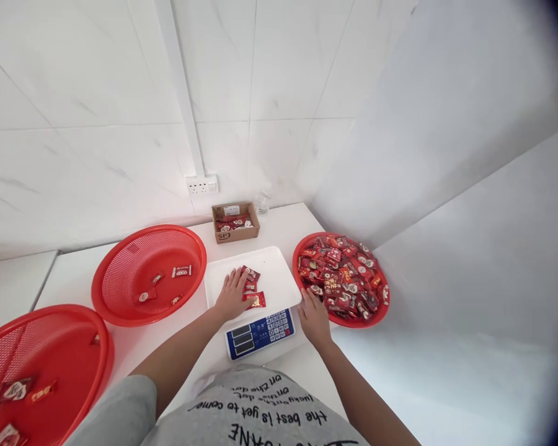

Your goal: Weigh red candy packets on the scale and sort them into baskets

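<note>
Packet handling on the scale (260, 334) appears in hand — the left hand (233, 293) lies open against red packets (256, 300), centre frame. Right hand (314, 317), beside the right-hand basket (353, 323): grip unclear. Lifting calls for closed left fingers.

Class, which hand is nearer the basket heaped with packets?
Right. The right hand is at the edge of that basket; the left hand is over the white tray, farther away.
</note>
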`<action>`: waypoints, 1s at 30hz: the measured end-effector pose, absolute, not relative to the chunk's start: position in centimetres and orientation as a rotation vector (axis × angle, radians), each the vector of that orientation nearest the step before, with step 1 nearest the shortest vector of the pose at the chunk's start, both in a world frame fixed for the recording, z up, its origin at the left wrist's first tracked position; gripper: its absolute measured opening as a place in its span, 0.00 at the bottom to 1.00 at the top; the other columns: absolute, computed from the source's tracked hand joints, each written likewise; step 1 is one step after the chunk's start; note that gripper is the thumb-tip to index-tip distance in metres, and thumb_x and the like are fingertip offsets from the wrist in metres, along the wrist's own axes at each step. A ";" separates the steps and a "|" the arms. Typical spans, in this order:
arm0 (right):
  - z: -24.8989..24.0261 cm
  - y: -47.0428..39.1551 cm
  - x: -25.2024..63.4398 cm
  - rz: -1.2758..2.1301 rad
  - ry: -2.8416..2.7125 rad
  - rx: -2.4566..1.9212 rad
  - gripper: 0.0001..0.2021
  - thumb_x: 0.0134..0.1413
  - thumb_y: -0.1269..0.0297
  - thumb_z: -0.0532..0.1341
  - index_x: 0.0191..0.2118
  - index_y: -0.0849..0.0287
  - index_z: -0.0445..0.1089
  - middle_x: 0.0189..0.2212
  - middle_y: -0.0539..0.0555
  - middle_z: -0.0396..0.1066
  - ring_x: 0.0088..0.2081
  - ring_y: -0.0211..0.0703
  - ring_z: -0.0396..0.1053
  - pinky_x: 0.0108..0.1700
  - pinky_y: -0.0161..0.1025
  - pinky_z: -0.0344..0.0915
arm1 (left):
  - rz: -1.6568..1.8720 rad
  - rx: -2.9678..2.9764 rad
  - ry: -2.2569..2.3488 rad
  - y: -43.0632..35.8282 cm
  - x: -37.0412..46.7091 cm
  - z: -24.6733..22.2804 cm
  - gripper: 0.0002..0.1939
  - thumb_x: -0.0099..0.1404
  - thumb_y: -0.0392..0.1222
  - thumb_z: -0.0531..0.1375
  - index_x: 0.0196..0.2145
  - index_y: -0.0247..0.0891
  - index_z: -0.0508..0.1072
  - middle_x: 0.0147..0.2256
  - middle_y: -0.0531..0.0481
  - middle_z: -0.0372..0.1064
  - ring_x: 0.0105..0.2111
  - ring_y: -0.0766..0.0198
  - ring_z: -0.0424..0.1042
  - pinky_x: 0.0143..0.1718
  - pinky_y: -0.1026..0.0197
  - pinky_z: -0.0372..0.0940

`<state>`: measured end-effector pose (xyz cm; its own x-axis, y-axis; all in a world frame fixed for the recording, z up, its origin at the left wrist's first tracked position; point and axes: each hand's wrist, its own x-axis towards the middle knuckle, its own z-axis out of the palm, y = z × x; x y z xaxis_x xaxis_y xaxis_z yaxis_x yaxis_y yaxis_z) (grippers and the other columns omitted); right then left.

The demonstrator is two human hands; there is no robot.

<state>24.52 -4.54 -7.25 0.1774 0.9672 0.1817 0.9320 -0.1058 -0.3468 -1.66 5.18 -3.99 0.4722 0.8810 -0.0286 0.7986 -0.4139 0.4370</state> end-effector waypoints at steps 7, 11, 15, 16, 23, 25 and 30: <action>-6.8 -4.9 25.1 0.159 -1.916 -2.103 0.25 0.55 0.61 0.50 0.60 0.58 0.54 0.59 0.57 0.55 0.58 0.49 0.53 0.58 0.48 0.52 | 0.436 2.259 1.419 5.4 -2.3 -3.8 0.39 0.62 0.58 0.50 0.63 0.35 0.43 0.64 0.37 0.39 0.63 0.50 0.36 0.60 0.43 0.39; -6.7 -4.9 25.1 0.138 -1.912 -2.114 0.27 0.54 0.63 0.51 0.60 0.58 0.53 0.60 0.57 0.54 0.59 0.49 0.52 0.58 0.49 0.51 | 0.551 2.228 1.491 3.9 -4.5 -3.5 0.37 0.63 0.56 0.48 0.63 0.34 0.43 0.63 0.36 0.40 0.64 0.51 0.36 0.60 0.43 0.41; -6.8 -4.9 25.0 0.120 -1.900 -2.109 0.27 0.52 0.63 0.52 0.60 0.57 0.53 0.59 0.57 0.54 0.59 0.50 0.53 0.58 0.49 0.52 | 0.657 2.193 1.662 1.7 -8.6 -3.1 0.34 0.64 0.54 0.47 0.62 0.34 0.44 0.63 0.36 0.43 0.63 0.51 0.38 0.60 0.43 0.40; -6.9 -4.9 25.0 0.109 -1.895 -2.101 0.27 0.52 0.63 0.52 0.60 0.57 0.53 0.59 0.57 0.55 0.58 0.50 0.53 0.58 0.49 0.52 | 0.674 2.172 1.726 1.2 -9.8 -3.0 0.34 0.64 0.54 0.47 0.62 0.34 0.45 0.62 0.37 0.44 0.63 0.51 0.38 0.60 0.42 0.40; -7.6 -4.6 24.7 0.012 -1.827 -2.082 0.25 0.52 0.64 0.51 0.58 0.58 0.57 0.56 0.59 0.59 0.55 0.51 0.57 0.55 0.50 0.55 | 0.572 2.040 2.092 -2.2 -16.9 -3.0 0.30 0.65 0.53 0.45 0.60 0.32 0.53 0.62 0.37 0.47 0.63 0.48 0.38 0.59 0.40 0.41; -7.8 -4.6 24.6 -0.021 -1.822 -2.075 0.25 0.52 0.65 0.51 0.57 0.58 0.57 0.55 0.59 0.60 0.54 0.51 0.58 0.54 0.50 0.56 | 0.475 2.066 2.094 -2.7 -17.5 -3.3 0.29 0.65 0.52 0.45 0.58 0.32 0.57 0.60 0.37 0.50 0.63 0.47 0.39 0.59 0.39 0.40; -8.1 -4.8 24.3 -0.120 -1.812 -2.058 0.25 0.52 0.66 0.50 0.58 0.56 0.56 0.55 0.58 0.60 0.53 0.51 0.59 0.53 0.50 0.56 | 0.306 2.076 2.133 -2.7 -16.3 -3.5 0.28 0.65 0.51 0.46 0.58 0.34 0.59 0.58 0.39 0.55 0.62 0.45 0.41 0.58 0.34 0.36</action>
